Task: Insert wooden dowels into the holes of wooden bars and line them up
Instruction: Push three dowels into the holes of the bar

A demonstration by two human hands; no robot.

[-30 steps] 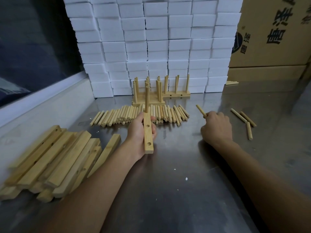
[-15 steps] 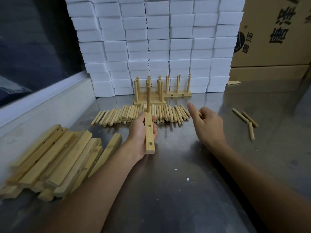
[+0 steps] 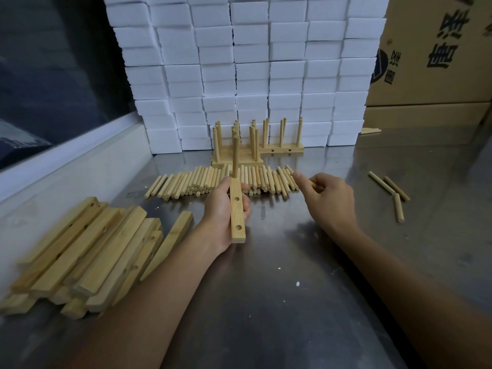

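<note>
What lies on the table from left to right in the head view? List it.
Pile of empty wooden bars → left hand gripping a bar with one dowel → right hand → three loose dowels.

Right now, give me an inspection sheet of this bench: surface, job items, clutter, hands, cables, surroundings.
Surface: metal bench, scuffed, with small white crumbs.
Job items: bar held in the left hand, one dowel standing in its far hole, two holes open; row of loose dowels behind it; pile of bare bars at left; finished bars with dowels lined up at the back.
Clutter: three stray dowels at right.
Hands: left hand grips the bar; right hand reaches to the dowel row, holding nothing visible.
Cables: nothing seen.
Surroundings: stacked white blocks, cardboard boxes, dark window.
</note>
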